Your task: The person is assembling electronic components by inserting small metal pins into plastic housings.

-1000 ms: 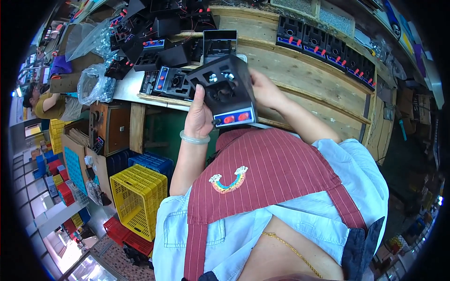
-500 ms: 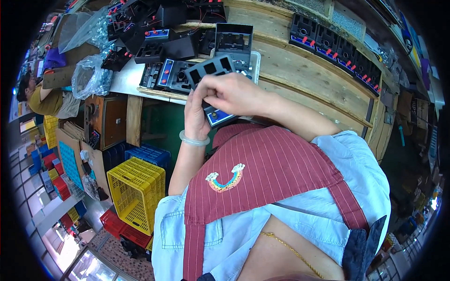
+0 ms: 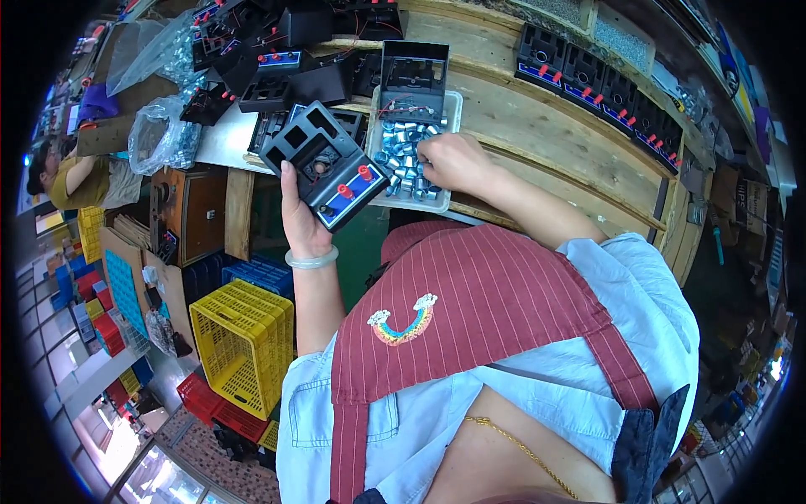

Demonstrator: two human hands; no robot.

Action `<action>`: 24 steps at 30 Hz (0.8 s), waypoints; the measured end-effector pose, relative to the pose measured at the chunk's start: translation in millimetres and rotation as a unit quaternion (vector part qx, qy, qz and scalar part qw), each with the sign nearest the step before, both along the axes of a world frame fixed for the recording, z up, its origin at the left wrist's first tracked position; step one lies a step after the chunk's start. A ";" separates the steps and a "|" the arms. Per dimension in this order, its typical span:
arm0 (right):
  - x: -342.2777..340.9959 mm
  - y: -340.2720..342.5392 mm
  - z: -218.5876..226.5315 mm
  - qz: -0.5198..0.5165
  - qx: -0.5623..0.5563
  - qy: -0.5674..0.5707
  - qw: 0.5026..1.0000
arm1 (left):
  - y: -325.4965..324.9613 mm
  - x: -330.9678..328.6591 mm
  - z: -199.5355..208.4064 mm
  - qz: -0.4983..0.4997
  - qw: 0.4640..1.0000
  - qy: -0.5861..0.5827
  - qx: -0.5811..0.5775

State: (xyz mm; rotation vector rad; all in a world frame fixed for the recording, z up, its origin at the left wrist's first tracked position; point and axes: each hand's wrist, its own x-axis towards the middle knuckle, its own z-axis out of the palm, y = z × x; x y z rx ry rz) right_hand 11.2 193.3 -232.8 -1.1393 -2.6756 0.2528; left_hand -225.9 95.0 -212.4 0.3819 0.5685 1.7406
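**A:** Head view: what changed? Half a second back both hands were bunched over the black plastic housing at chest height. Now they've split. The left hand (image 3: 304, 220) has the black housing (image 3: 323, 165) alone, fingers wrapped under its lower edge, holding it tilted over the worktop's (image 3: 537, 126) front edge. The right hand (image 3: 451, 161) has gone into the white tray (image 3: 445, 107) and sits curled on the little metal cylinders (image 3: 401, 144). Can't tell if it's actually pinched one yet.

**B:** So I'd guess it's fetching a part for the housing?

**A:** That's my read. The housing is matte moulded plastic, boxy, with square cut-outs, a round recess, two red knobs and a blue strip. The cylinders are shiny, silvery and heaped loose. The tray is shallow with rounded corners, and another open black housing (image 3: 413, 77) stands at its far end.

**B:** And the worktop?

**A:** Rough bare wooden planks. A row of finished black units (image 3: 600, 84) lies further back, and a yellow lattice crate (image 3: 245, 340) sits on the floor.
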 end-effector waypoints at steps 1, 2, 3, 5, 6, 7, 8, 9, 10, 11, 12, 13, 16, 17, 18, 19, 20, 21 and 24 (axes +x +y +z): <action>2.3 0.2 2.7 0.011 -0.002 0.064 0.998 | -4.5 5.0 0.3 0.004 1.000 0.015 0.004; 6.5 -1.7 6.8 0.014 -0.001 0.064 0.998 | -8.2 11.1 1.3 0.007 1.000 0.030 0.008; 12.2 -4.7 13.3 0.020 -0.155 0.202 0.967 | -10.6 18.6 4.9 0.018 1.000 0.023 -0.002; 22.8 -15.4 33.8 0.057 -0.402 0.411 0.816 | -7.1 26.4 -0.7 -0.008 0.998 0.065 -0.005; 25.6 -24.1 43.6 0.058 -0.400 0.413 0.816 | -4.4 28.6 -6.9 -0.022 0.996 0.088 -0.012; 27.5 -33.6 52.6 0.069 -0.427 0.462 0.775 | -2.8 39.0 -5.9 -0.018 0.992 0.123 -0.020; 29.5 -39.0 56.6 0.080 -0.451 0.509 0.729 | -2.4 49.6 -4.1 -0.025 0.987 0.157 -0.014; 31.4 -39.0 50.7 0.084 -0.448 0.504 0.734 | -2.7 61.1 -1.6 -0.029 0.986 0.161 -0.014; 32.9 -41.1 53.1 0.083 -0.445 0.507 0.734 | -1.7 71.2 -0.1 -0.034 0.986 0.164 -0.014; 33.4 -44.7 57.6 0.074 -0.408 0.506 0.756 | 2.1 77.7 -2.0 -0.055 0.987 0.150 -0.010; 34.9 -46.6 59.8 0.065 -0.371 0.505 0.777 | 2.2 83.9 1.2 -0.077 0.988 0.135 -0.019; 36.4 -45.7 59.3 0.038 -0.350 0.478 0.805 | 3.9 86.4 -0.5 -0.086 0.986 0.138 -0.022; 38.4 -52.4 70.1 0.040 -0.118 0.377 0.918 | 7.9 90.8 -4.6 -0.110 0.983 0.142 -0.023; 35.8 -53.2 68.9 0.078 -0.061 0.383 0.918 | 9.1 91.9 -4.3 -0.122 0.983 0.139 -0.021; 33.7 -50.7 65.1 0.075 -0.060 0.386 0.918 | 9.8 93.5 -2.0 -0.125 0.982 0.141 -0.021; 32.4 -46.3 60.0 0.113 0.034 0.349 0.930 | 10.1 96.3 1.4 -0.122 0.982 0.144 -0.024; 31.1 -43.9 57.8 0.149 0.127 0.309 0.931 | 10.7 97.7 3.5 -0.118 0.982 0.146 -0.027; 29.8 -45.6 57.1 0.143 0.102 0.290 0.941 | 14.6 94.7 -2.2 -0.117 0.979 0.167 -0.012; 28.9 -43.6 54.8 0.152 0.101 0.237 0.954 | 19.0 93.3 -2.1 -0.125 0.979 0.161 -0.011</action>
